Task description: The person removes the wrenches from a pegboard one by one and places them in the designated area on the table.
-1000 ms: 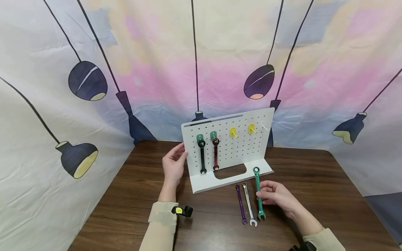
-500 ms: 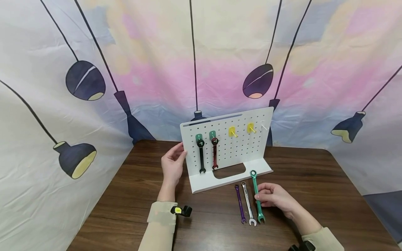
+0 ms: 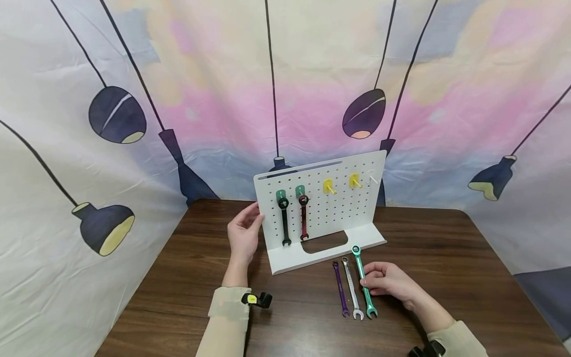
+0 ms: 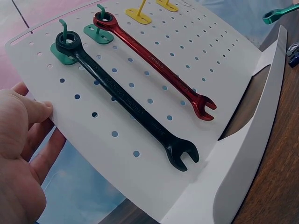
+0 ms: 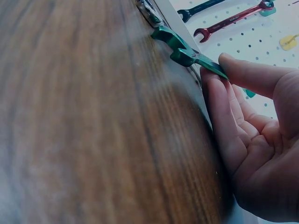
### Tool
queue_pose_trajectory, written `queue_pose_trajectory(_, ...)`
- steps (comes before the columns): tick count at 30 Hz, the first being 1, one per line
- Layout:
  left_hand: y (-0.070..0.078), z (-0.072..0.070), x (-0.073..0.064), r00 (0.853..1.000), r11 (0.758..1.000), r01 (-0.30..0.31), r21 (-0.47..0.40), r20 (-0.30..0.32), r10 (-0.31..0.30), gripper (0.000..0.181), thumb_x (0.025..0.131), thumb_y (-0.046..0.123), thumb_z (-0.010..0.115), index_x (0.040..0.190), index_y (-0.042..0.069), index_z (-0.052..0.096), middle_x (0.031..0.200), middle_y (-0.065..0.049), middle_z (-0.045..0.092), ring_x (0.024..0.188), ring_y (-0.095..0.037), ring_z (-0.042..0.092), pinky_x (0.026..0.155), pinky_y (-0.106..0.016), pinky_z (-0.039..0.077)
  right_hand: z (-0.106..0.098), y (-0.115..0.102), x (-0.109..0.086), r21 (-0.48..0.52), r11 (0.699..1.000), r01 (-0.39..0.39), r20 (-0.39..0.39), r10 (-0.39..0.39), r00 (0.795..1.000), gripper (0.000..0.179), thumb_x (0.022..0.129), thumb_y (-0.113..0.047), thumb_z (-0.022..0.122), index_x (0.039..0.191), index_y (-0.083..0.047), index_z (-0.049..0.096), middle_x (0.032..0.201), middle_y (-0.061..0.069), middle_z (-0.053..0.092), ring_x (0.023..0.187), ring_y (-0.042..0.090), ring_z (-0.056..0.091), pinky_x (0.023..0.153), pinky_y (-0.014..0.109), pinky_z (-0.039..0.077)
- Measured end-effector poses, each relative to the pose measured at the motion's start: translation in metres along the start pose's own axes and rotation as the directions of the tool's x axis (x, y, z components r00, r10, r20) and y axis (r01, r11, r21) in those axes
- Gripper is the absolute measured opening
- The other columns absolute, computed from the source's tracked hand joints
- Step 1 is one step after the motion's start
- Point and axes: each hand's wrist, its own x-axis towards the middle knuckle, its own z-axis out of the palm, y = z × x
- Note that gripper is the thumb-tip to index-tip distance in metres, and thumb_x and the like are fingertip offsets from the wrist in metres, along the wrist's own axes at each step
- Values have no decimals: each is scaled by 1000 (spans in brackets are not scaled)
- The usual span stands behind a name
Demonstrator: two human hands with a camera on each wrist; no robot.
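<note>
Green and shiny, a combination wrench (image 3: pixel 360 268) is pinched by the right hand (image 3: pixel 389 284) over the tabletop (image 3: pixel 446 238) — just beside the silver wrench (image 3: pixel 351 286). The left hand (image 3: pixel 243 235) grips the white pegboard (image 3: pixel 330 213) by its left edge.

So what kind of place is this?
Probably a staged tabletop setup rather than a workshop: a wood-look table bears a white pegboard with two hung wrenches, and a lamp-print cloth backdrop hangs behind.

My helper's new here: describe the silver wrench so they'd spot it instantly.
On the wooden table stands a white pegboard. In front of it, the silver wrench lies between a purple wrench and a green wrench; only it is silver.
</note>
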Motion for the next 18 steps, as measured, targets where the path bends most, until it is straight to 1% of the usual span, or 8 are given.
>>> queue_pose_trajectory(6,0,-1,0,1000,1000,-11,-8,18,11,32,97,0,78,127,9,79,110,-17,76,96,-15,69,79,-23,53,0,1,0,-22,1000,-11,-12,10,1000,34,95,-11,80,119,6,62,93,3,76,85,12,69,75,30,61)
queue_pose_trajectory(13,0,-1,1,1000,1000,-12,1,20,12,30,98,2,78,127,10,80,108,-9,77,96,-16,69,78,-24,52,-1,3,0,-37,999,-13,-15,12,1000,36,94,-11,82,118,8,62,93,4,76,87,13,70,77,30,61)
queue_pose_trajectory(18,0,-1,0,1000,1000,-5,12,11,5,31,98,3,78,127,11,80,108,-10,77,96,-17,69,78,-24,53,0,3,0,-53,999,-10,-16,9,1000,36,93,-11,82,117,8,62,92,4,76,87,14,70,77,30,61)
